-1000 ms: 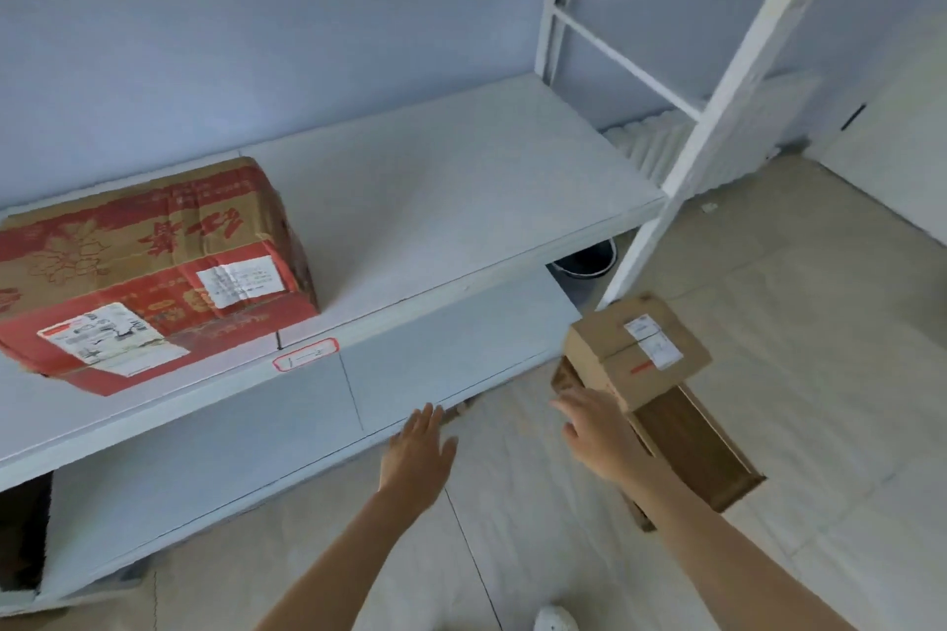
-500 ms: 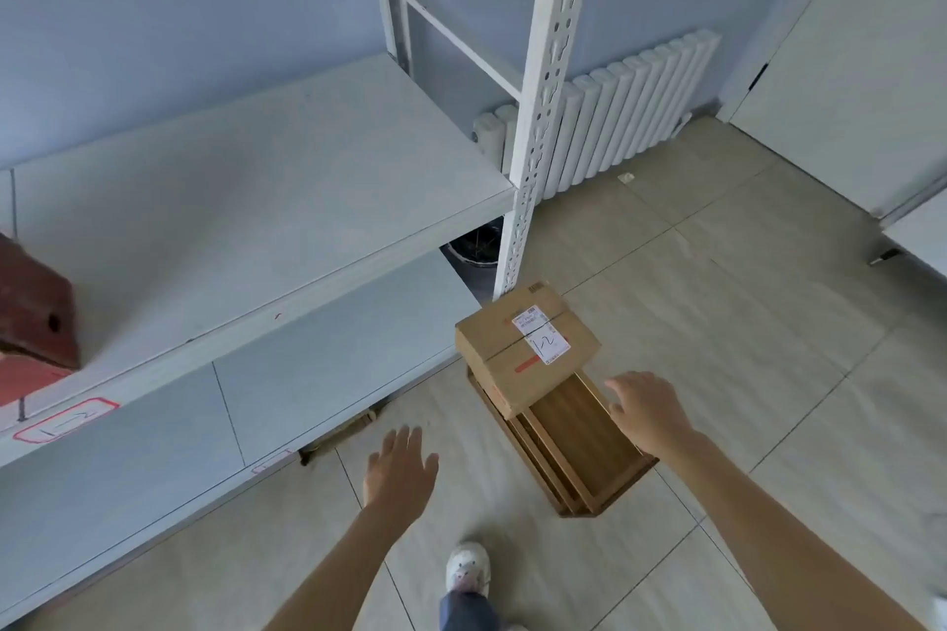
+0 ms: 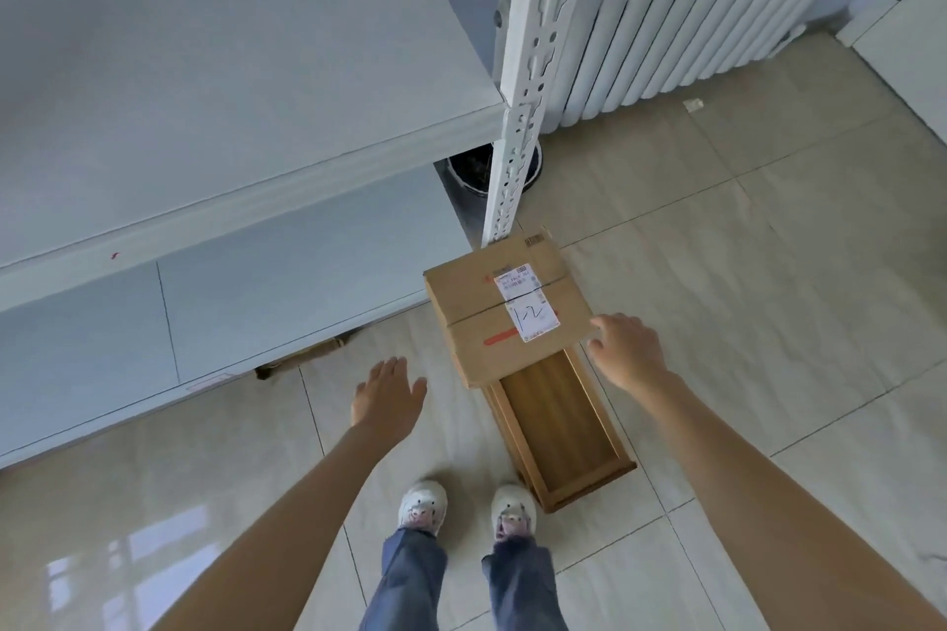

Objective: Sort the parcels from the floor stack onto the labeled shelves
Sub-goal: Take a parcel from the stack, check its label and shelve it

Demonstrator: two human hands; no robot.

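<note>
One cardboard parcel (image 3: 505, 310), bearing one white label (image 3: 528, 303) and a red mark, is seen just right of the frame's centre, resting on the far end of one open wooden crate (image 3: 558, 430) on the tiled floor (image 3: 743, 272). Two bare hands are held out: the left hand (image 3: 388, 392) is spread open below and left of the parcel, apart from it, while the right hand (image 3: 626, 349), fingers loosely curled and empty, is placed just beside the parcel's right edge. Two white shelves (image 3: 230, 67) fill the upper left, one slotted upright (image 3: 528, 82) stands at upper centre, one white radiator (image 3: 707, 10) lies at upper right, and two white shoes (image 3: 423, 505) are visible at the bottom.

Beige tiled floor (image 3: 717, 282), wooden crate (image 3: 558, 425) on it, cardboard parcel (image 3: 492, 318) atop crate, white shelves (image 3: 205, 67) bare
</note>
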